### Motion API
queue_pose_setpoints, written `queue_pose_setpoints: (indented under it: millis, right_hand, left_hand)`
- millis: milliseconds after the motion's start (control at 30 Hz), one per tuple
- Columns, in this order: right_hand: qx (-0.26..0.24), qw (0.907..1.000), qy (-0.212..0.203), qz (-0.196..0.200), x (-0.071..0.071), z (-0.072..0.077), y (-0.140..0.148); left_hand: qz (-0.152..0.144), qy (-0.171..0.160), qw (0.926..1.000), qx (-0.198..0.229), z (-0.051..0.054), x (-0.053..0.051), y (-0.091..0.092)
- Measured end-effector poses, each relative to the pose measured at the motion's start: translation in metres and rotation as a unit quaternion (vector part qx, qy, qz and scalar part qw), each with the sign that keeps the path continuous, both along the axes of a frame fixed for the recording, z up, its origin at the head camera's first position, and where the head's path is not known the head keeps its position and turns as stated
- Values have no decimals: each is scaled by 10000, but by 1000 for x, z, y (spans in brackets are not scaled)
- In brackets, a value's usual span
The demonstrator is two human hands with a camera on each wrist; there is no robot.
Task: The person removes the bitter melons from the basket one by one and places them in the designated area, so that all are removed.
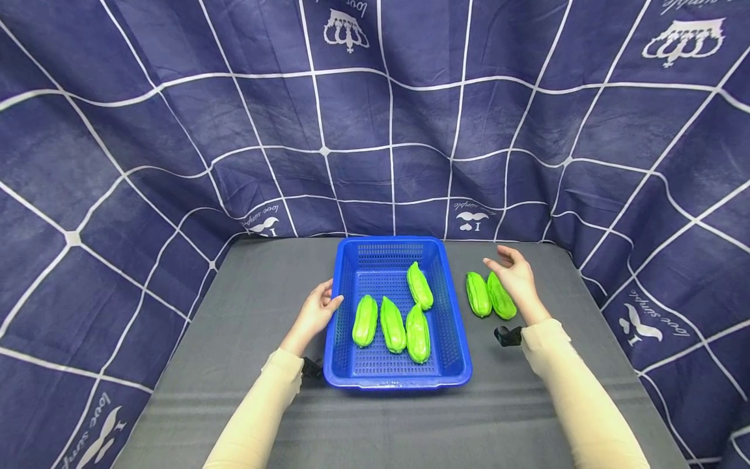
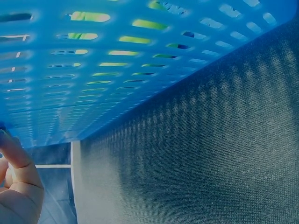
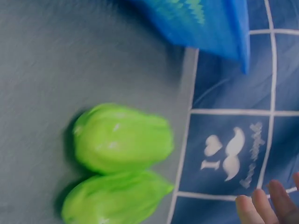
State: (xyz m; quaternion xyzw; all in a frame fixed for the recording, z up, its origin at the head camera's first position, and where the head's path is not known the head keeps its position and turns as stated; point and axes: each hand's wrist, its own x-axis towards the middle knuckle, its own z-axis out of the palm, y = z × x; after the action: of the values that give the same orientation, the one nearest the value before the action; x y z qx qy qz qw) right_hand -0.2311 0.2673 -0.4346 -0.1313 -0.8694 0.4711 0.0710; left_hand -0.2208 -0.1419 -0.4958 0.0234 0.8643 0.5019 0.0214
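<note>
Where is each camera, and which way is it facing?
Head: on the head, facing forward and down at the blue basket; left hand, right hand, sleeves show.
Left wrist: worn there, facing the basket's slotted side; part of that hand shows.
Right wrist: worn there, facing two green vegetables; fingertips show.
Head and right wrist share those.

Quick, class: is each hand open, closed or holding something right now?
Left hand: holding the blue basket by its rim.
Right hand: open, empty, near two green gourds.
</note>
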Motion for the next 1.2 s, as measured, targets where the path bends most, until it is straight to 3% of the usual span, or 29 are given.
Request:
queue_pose_setpoints:
  millis: [167, 467, 800, 1200]
  right_hand:
    - [-256, 9991, 289, 175, -4, 9, -15]
    - [-573, 9965, 442, 430, -12, 19, -37]
    - [-710, 9951, 406, 549, -15, 21, -59]
    - [-1052, 9910, 210, 796, -17, 12, -92]
  left_hand:
    - [-29, -48, 10000, -30, 2, -1, 1]
    - [-11, -80, 9999, -85, 2, -1, 0]
    - [13, -116, 9999, -93, 3, 0, 0]
    - [18, -147, 9999, -60, 3, 1, 1]
